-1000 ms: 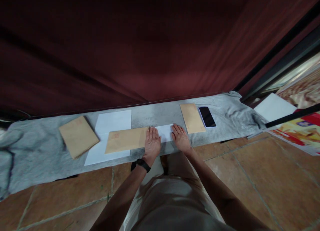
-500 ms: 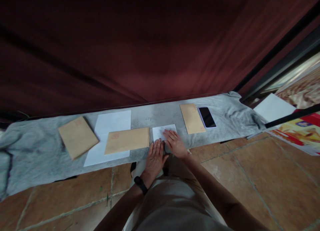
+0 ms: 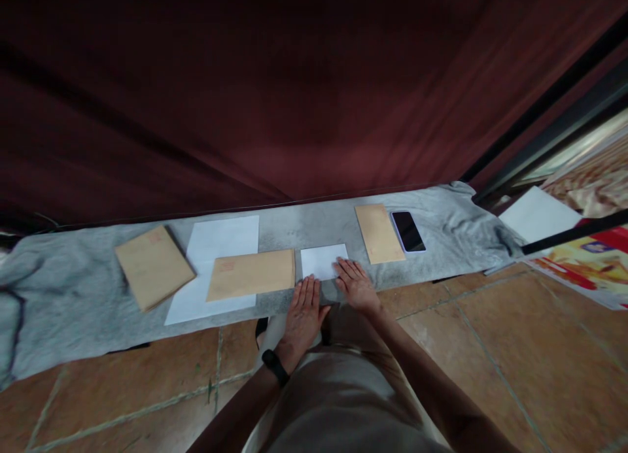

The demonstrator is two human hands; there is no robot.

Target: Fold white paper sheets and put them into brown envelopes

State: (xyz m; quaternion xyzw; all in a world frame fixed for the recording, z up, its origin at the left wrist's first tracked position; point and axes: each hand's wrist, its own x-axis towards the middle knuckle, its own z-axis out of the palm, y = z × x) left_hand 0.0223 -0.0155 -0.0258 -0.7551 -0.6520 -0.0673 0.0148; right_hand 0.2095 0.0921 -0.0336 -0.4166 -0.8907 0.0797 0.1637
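Observation:
A small white folded paper [image 3: 322,260] lies flat on the grey cloth in front of me. My left hand [image 3: 304,312] rests with its outstretched fingertips at the paper's lower left corner. At the lower right edge, my right hand [image 3: 357,284] lies flat with fingers extended, touching the paper's side. Just left of it, a brown envelope [image 3: 252,274] lies partly over large white sheets [image 3: 223,234]. To the right is another brown envelope [image 3: 379,233], beside a dark-screened phone [image 3: 409,231].
A stack of brown envelopes [image 3: 154,267] sits at the left on the grey cloth [image 3: 73,283] covering the narrow bench. A dark red curtain [image 3: 294,113] hangs behind it. At far right are a white sheet [image 3: 540,214], a colourful printed box [image 3: 593,263] and dark metal bars [image 3: 544,106].
My right hand has slid right across the white paper, from its middle to its lower right edge, uncovering more of it. My left hand has hardly moved.

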